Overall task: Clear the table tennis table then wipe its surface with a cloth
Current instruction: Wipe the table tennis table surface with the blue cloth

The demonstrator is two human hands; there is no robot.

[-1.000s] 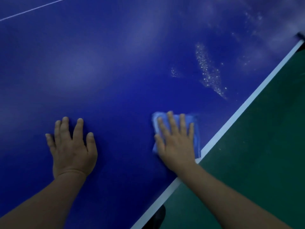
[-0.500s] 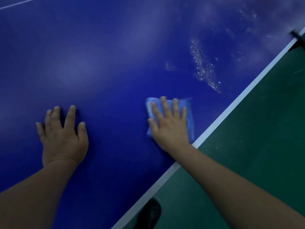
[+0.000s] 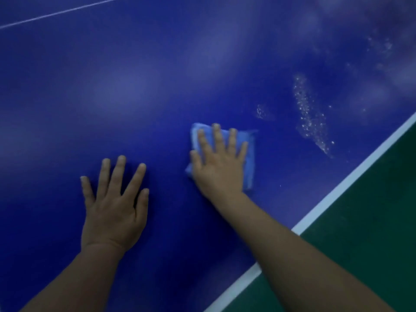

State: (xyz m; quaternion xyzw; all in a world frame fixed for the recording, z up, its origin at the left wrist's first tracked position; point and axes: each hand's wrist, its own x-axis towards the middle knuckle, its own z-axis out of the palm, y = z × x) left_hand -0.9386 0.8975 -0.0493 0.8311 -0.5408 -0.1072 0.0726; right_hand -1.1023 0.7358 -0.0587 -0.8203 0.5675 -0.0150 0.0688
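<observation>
The right hand (image 3: 219, 163) presses the folded blue cloth (image 3: 248, 154) flat on the blue worktop (image 3: 135, 86), fingers spread straight. The left hand (image 3: 113, 206) rests flat, also spread. The streak of droplets (image 3: 309, 115) lies ahead-right of the cloth, running roughly toward the white edge line (image 3: 351, 179), nearer the right hand.

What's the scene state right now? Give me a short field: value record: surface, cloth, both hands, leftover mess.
surface: blue table tennis table, white edge line on the right
cloth: blue cloth, folded, flat on the table near that edge
right hand: fingers straight, pressing flat on the cloth
left hand: flat on bare table, fingers spread, holds nothing
mess: streak of droplets beyond the cloth toward the edge; a smaller patch beside it
floor: green floor past the edge
</observation>
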